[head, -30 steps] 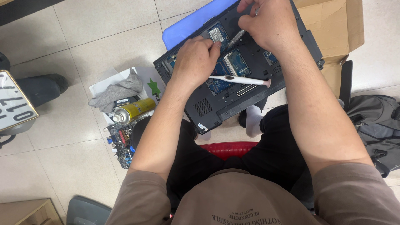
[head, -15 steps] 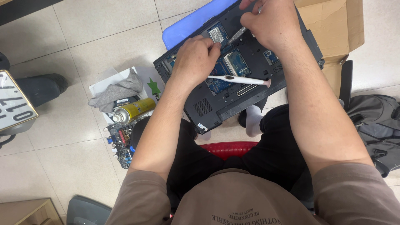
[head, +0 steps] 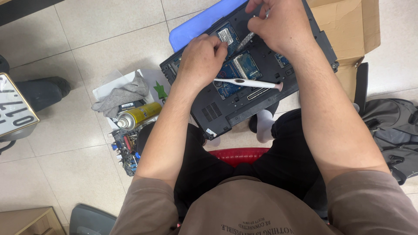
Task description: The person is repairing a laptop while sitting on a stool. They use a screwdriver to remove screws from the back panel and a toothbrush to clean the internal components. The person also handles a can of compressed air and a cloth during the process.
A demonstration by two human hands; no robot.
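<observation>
An open black laptop (head: 244, 99) lies bottom-up across my knees, its green circuit boards showing. My left hand (head: 200, 61) rests on it with curled fingers, the fingertips against a small memory module (head: 229, 35). My right hand (head: 281, 28) is closed around a thin metal tool (head: 245, 40), whose tip points down into the laptop's open bay beside that module. A white toothbrush (head: 248, 82) lies loose across the laptop, just below my left hand.
On the tiled floor to the left lie a grey cloth (head: 122, 95), a yellow spray can (head: 139, 116) and a bare circuit board (head: 126, 150). A cardboard box (head: 348, 26) stands at the upper right, a grey backpack (head: 392, 130) at the right. I sit on a red stool (head: 239, 154).
Both hands stay in nearly the same place on the laptop. The right hand's fingers shift slightly around the tool.
</observation>
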